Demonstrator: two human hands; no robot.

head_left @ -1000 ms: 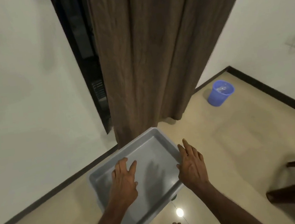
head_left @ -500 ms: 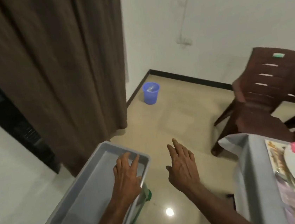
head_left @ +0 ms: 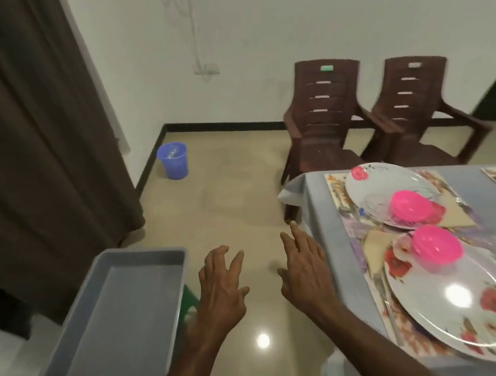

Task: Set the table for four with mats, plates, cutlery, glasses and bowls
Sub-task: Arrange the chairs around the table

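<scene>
Hands first, head view: left hand (head_left: pixel 222 296) and right hand (head_left: pixel 307 269) both held out over the floor, palms down, fingers spread and relaxed, holding nothing. Left hand sits just right of the grey tray (head_left: pixel 109 336); right hand is just beside the table (head_left: pixel 323 210) edge, can't tell if it touches the grey cloth. On the table: floral mats (head_left: pixel 338 190), near plate (head_left: pixel 471 317) and far plate (head_left: pixel 379 182), a pink bowl (head_left: pixel 435 243) at the near plate's top edge, second pink bowl (head_left: pixel 411 204) on the far plate, glass dish (head_left: pixel 375 204) beside it. Cutlery (head_left: pixel 382 293) left of the near plate, blurred. Two brown chairs (head_left: pixel 322 120) behind the table, blue bin (head_left: pixel 173 160) by the curtain (head_left: pixel 33 135).
</scene>
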